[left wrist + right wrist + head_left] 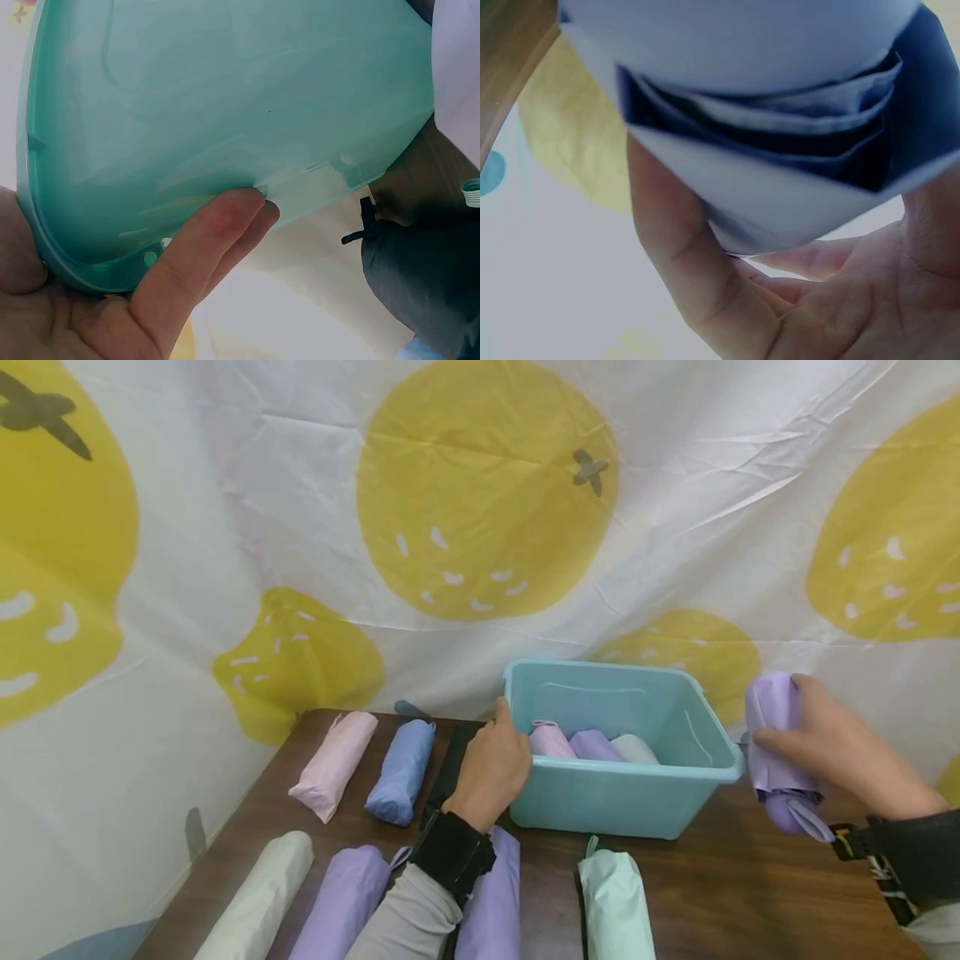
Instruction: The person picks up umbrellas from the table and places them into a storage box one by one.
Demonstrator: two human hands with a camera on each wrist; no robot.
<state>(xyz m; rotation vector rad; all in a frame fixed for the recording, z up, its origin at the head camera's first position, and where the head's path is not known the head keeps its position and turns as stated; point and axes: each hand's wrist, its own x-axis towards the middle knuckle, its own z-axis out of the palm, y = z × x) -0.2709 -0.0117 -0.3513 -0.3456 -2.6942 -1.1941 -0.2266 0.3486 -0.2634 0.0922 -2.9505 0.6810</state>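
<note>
A light-blue plastic bin (600,797) stands at the back of the table. Inside lie several folded umbrellas: a pink one (551,741), a purple one (596,746) and a whitish one (634,749). My left hand (491,768) grips the bin's left rim; in the left wrist view its fingers (214,232) lie along the outer wall. To the right of the bin, my right hand (832,739) holds a folded purple umbrella (772,710) raised and roughly upright, its handle end and strap downward. The right wrist view shows the folded fabric layers of this umbrella (780,180) close up, with fingers around it.
More folded umbrellas lie on the brown table (720,877): pink (337,764), blue (401,772), black (450,760), off-white (258,893), two purple (341,893) and mint green (617,902). Behind them hangs a white curtain (300,527) printed with yellow fruit.
</note>
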